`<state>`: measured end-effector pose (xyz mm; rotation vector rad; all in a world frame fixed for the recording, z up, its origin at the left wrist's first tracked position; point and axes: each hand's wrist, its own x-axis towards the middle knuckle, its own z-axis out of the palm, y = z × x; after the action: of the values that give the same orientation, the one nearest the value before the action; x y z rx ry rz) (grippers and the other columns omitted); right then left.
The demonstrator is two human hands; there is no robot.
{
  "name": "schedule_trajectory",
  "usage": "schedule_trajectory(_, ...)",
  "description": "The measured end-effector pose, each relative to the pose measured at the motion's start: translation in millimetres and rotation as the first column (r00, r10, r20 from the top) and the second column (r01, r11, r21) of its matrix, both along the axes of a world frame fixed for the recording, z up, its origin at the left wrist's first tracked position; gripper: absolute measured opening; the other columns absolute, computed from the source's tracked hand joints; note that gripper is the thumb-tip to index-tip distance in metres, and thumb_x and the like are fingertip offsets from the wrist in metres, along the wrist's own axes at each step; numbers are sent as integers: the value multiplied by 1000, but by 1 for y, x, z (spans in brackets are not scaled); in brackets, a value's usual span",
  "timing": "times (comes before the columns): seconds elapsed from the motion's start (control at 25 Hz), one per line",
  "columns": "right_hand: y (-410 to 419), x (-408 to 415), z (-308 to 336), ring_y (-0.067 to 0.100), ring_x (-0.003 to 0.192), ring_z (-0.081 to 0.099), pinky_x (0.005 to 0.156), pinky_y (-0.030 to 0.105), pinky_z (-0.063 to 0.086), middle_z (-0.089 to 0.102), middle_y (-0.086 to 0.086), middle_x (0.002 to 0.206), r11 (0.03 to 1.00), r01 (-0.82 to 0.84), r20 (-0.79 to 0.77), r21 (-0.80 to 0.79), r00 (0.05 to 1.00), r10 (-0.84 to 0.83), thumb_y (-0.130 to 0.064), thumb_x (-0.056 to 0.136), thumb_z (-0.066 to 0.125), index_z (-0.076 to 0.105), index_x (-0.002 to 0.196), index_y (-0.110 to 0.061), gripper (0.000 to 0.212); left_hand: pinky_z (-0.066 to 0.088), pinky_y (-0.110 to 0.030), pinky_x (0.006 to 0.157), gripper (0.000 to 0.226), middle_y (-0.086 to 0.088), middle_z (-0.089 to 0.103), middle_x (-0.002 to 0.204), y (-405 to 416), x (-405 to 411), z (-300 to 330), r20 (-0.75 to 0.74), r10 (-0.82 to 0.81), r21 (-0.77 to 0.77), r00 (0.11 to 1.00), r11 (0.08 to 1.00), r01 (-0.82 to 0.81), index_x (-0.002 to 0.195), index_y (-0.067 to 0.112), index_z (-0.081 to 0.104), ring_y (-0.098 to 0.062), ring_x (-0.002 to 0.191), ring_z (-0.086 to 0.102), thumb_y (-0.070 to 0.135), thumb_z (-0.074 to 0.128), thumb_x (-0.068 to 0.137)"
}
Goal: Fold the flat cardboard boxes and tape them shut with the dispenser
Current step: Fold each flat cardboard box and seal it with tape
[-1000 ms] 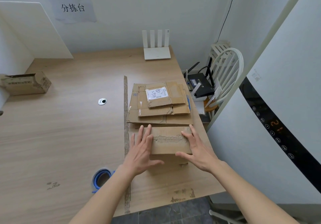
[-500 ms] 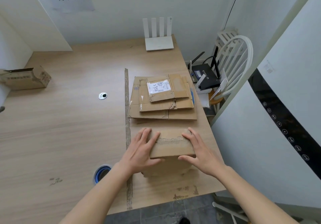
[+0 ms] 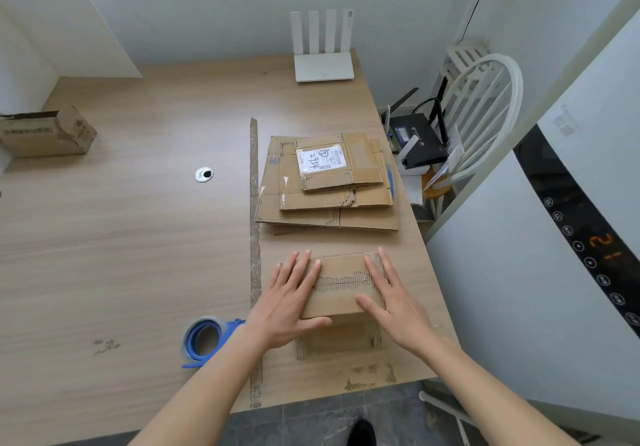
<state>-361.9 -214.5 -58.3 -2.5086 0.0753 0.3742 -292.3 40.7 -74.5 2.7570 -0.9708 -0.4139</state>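
I am pressing my left hand (image 3: 289, 302) flat on the left part of the small box (image 3: 341, 284), fingers straight and spread, thumb hooked along its near edge; my right hand (image 3: 391, 302) is doing the same on the right, fingers straight, thumb lying on the top face. Between my palms the two top flaps are meeting along a ragged seam (image 3: 344, 281) that is running left to right. The box is sitting near the front right corner of the table (image 3: 121, 238), and I judge this is the moment of holding the flaps shut before taping. To do it well I am thinking I should keep even downward pressure on both flaps so the seam stays tight and level, then free only my left hand, since the blue tape dispenser (image 3: 204, 340) is lying just beside my left wrist. Beyond my fingertips the stack of flat boxes (image 3: 329, 186) is waiting, apart from the box, with a labelled one on top. Far off at the left edge a folded box (image 3: 45, 134) is lying on its side.
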Motion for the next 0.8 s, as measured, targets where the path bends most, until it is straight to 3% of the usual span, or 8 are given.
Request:
schedule_trajectory(0.2, 12, -7, 7, 15, 156, 6, 121, 43, 26, -31, -15, 163, 977, 40, 24, -210, 999, -36, -77, 95, 24, -6, 158, -47, 77, -6, -45, 126, 104, 8, -28, 164, -1, -2, 7, 10, -1, 31, 1000, 1000, 1, 159, 29, -13, -15, 150, -27, 89, 27, 84)
schedule_trajectory(0.28, 10, -6, 10, 16, 156, 7, 122, 44, 24, -31, -12, 164, 970, 51, 32, -240, 999, -44, -77, 95, 26, -3, 159, -46, 77, -4, -43, 126, 101, 7, -22, 166, 4, -9, 10, -10, 88, -55, 996, 995, -89, 161, 28, -5, -12, 152, -21, 88, 22, 85)
schedule_trajectory(0.36, 9, -7, 11, 17, 156, 7, 122, 45, 26, -30, -10, 164, 968, 60, 38, -245, 998, -53, -78, 94, 29, 2, 159, -45, 78, 19, -41, 124, 90, 2, 10, 168, 27, -21, 11, 0, 326, -213, 945, 924, -319, 161, 26, 17, -16, 154, 12, 81, 29, 90)
schedule_trajectory(0.44, 9, -7, 11, 18, 156, 8, 122, 45, 26, -27, -9, 165, 967, 71, 32, -245, 997, -65, -78, 93, 33, 5, 159, -46, 78, 52, -38, 94, 78, -1, 54, 137, 71, -44, 0, 119, 524, -232, 844, 841, -489, 147, 21, 45, -21, 119, 58, 74, 42, 90)
schedule_trajectory(0.52, 13, -4, 16, 19, 155, 15, 119, 43, 27, -14, -5, 169, 957, 84, 49, -279, 996, -74, -75, 93, 40, 13, 159, -44, 78, 52, -36, 72, 75, 2, 62, 109, 116, -71, -19, 150, 573, -121, 806, 819, -560, 137, 16, 57, -21, 91, 64, 70, 59, 84)
schedule_trajectory(0.64, 19, 3, 25, 19, 136, 34, 102, 37, 33, 30, -2, 153, 917, 121, 122, -380, 989, -80, -68, 89, 56, 34, 156, -35, 77, 51, -36, 72, 85, 1, 68, 105, 142, -91, -50, 81, 548, 129, 832, 822, -554, 139, 13, 56, -23, 91, 65, 65, 75, 75)
schedule_trajectory(0.72, 24, 9, 30, 17, 116, 43, 88, 32, 38, 42, -3, 126, 920, 102, 95, -378, 993, -71, -61, 89, 65, 39, 154, -27, 78, 49, -35, 75, 81, 1, 69, 101, 136, -85, -57, 61, 556, 146, 829, 817, -558, 141, 13, 51, -23, 90, 65, 58, 75, 79)
schedule_trajectory(0.8, 28, 16, 33, 20, 112, 51, 83, 32, 45, 48, -1, 122, 948, 90, 16, -305, 996, -90, -51, 91, 68, 35, 156, -22, 78, 47, -33, 71, 79, 1, 65, 99, 126, -75, -57, 28, 569, 100, 822, 817, -568, 152, 17, 37, -22, 84, 64, 51, 68, 88)
